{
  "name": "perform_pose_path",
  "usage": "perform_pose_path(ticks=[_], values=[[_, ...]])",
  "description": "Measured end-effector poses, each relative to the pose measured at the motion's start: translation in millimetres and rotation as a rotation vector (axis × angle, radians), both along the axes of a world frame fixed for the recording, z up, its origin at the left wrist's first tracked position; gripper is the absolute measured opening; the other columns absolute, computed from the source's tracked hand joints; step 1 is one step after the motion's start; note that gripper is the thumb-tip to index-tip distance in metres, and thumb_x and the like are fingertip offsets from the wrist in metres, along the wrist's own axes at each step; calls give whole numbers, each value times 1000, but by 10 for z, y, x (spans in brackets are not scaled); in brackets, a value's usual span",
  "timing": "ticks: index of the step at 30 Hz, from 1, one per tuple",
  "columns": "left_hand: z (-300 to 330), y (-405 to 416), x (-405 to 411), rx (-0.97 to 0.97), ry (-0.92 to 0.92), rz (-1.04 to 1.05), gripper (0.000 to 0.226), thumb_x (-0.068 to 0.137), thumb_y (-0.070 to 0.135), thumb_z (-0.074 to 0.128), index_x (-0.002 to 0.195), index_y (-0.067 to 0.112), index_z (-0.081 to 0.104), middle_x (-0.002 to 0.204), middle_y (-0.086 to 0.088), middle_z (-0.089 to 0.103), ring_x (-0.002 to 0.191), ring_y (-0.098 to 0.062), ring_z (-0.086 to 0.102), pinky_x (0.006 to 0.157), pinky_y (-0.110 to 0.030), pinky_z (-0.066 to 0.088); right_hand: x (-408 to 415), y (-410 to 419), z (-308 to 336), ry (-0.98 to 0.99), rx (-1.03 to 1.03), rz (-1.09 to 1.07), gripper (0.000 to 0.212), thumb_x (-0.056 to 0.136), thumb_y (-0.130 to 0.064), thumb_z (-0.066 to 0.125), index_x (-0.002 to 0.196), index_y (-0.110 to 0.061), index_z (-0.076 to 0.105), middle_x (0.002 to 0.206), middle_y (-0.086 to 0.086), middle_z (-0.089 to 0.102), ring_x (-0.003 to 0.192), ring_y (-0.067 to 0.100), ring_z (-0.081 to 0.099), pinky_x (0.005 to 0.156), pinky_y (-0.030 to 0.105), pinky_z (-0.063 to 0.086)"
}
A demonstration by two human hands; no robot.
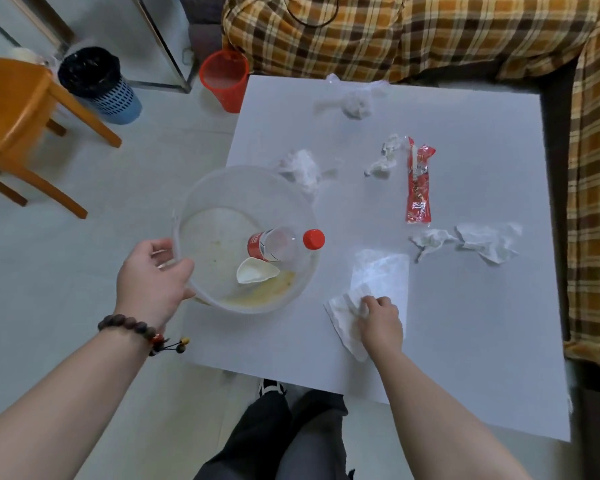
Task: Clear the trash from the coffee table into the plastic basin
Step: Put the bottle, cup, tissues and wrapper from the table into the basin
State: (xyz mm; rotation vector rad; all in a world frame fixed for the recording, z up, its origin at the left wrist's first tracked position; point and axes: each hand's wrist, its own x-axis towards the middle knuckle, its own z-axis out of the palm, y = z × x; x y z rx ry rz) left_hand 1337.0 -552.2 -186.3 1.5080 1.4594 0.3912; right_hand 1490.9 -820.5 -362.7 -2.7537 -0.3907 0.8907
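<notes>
My left hand is curled around the near rim of the basin, thumb inside, fingers wrapped under the edge, holding it at the table's left edge. Inside it there's a clear bottle lying on its side with the red cap poking over the right rim, plus a white cup and some yellowish gunk on the bottom.

My right hand is down on the table just right of the basin, fingers bent and pinching a flat tissue. The tissue sits under my fingertips and sticks out to the left and toward me. A clear wrapper lies touching it, just past my fingers.

Still out on the table: two crumpled tissues to the right, a red wrapper standing lengthwise behind them, a small wad beside it, another wad right behind the basin, and one at the far edge.
</notes>
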Motion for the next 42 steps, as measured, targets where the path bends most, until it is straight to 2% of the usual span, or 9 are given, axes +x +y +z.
perform_pose_path(ticks=[8, 13, 18, 22, 25, 29, 34, 39, 42], values=[[26, -80, 16, 6, 6, 20, 37, 82, 6, 64, 118, 10, 55, 123, -11, 61, 92, -18, 66, 62, -36, 56, 35, -27, 35, 36, 41, -47, 18, 82, 0, 40, 77, -14, 50, 86, 5, 50, 70, 23, 45, 57, 29, 34], [181, -159, 44, 26, 55, 27, 38, 79, 11, 65, 115, 14, 54, 125, -12, 60, 98, -28, 65, 78, -51, 58, -31, 54, 708, -73, 401, -215, 13, 83, -3, 51, 78, -13, 57, 80, 1, 54, 69, 22, 51, 54, 28, 35], [434, -266, 130, 22, 27, 39, 38, 77, 8, 66, 113, 10, 55, 110, -7, 58, 95, -35, 66, 84, -54, 55, -58, 192, 1721, -204, 729, -299, 20, 79, -3, 62, 72, -21, 56, 74, -7, 56, 68, 10, 57, 59, 10, 37], [609, -356, 168, 34, 5, 32, 40, 77, 6, 66, 116, 7, 55, 109, -7, 57, 90, -30, 63, 83, -52, 56, -25, 579, 2317, -277, 916, -227, 23, 78, -2, 63, 71, -22, 56, 73, -8, 54, 65, 3, 55, 60, 8, 40], [714, -428, 191, 14, -29, 47, 36, 78, 6, 65, 112, 9, 55, 107, -5, 56, 88, -24, 60, 83, -51, 56, -34, 945, 2465, -237, 885, -96, 14, 79, -1, 60, 75, -15, 61, 77, -4, 54, 66, 11, 52, 61, 9, 38], [818, -469, 164, -56, -73, 105, 32, 80, 7, 64, 109, 12, 53, 112, -9, 61, 92, -25, 62, 79, -48, 58, -79, 1181, 2348, -110, 718, 75, 10, 83, -5, 57, 86, -11, 65, 93, 2, 61, 86, 22, 57, 73, 27, 43], [885, -439, 31, -86, -110, 182, 31, 82, 6, 64, 110, 13, 52, 112, -7, 57, 86, -21, 59, 48, -28, 54, -109, 1267, 2306, 9, 685, 157, 26, 86, -21, 62, 112, -20, 63, 115, -3, 59, 94, 14, 58, 80, 24, 43], [920, -239, -200, -87, -85, 237, 39, 83, 7, 64, 120, 8, 53, 112, -6, 55, 76, -13, 58, 54, -30, 54, -165, 1243, 2342, -54, 738, 201, 35, 82, -23, 68, 115, -24, 59, 116, -5, 55, 98, 15, 58, 81, 26, 46], [917, -29, -389, -75, -57, 248, 41, 83, 7, 64, 123, 6, 52, 114, -7, 56, 80, -20, 60, 52, -29, 52, -199, 1222, 2267, -76, 666, 206, 40, 83, -26, 68, 120, -27, 56, 117, -6, 55, 102, 16, 56, 85, 27, 46]])
